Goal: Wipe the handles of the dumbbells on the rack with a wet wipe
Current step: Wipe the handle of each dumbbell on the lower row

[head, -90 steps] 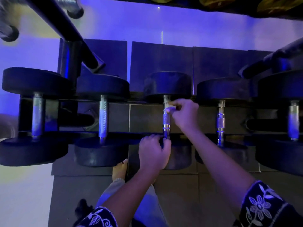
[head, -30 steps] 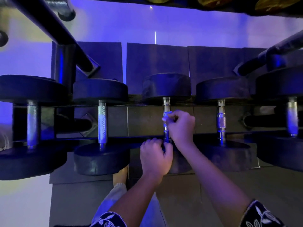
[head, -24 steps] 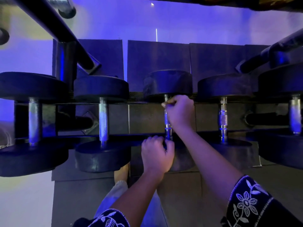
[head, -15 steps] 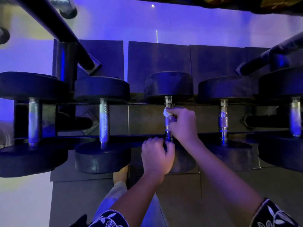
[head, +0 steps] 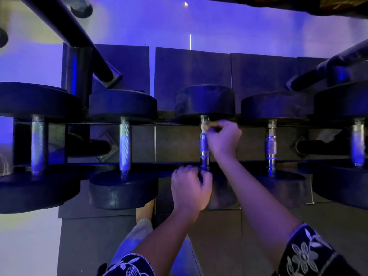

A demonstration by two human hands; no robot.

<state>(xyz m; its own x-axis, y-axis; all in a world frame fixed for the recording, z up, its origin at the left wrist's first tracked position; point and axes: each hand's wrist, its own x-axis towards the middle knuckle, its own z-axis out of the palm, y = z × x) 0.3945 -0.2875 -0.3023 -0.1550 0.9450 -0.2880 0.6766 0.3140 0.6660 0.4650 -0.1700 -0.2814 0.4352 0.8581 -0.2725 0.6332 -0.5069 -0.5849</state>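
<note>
Several black dumbbells lie side by side on a dark rack (head: 175, 163), seen from above under purple light. The middle dumbbell (head: 205, 100) has a knurled chrome handle (head: 204, 146). My right hand (head: 224, 137) pinches a small pale wet wipe (head: 205, 126) against the far end of that handle, just below the far weight head. My left hand (head: 190, 188) is curled around the near end of the same handle, at the rack's front rail. The near weight head is mostly hidden behind my left hand and wrist.
Two larger dumbbells (head: 123, 144) sit to the left and two more (head: 271, 144) to the right. Slanted black rack posts (head: 79, 42) rise at upper left and upper right. Dark floor mats (head: 258, 72) lie below. My foot (head: 144, 212) shows under the rack.
My right hand with the wipe slid along the middle handle toward me, then back up to its far end. My left hand kept its hold at the near end.
</note>
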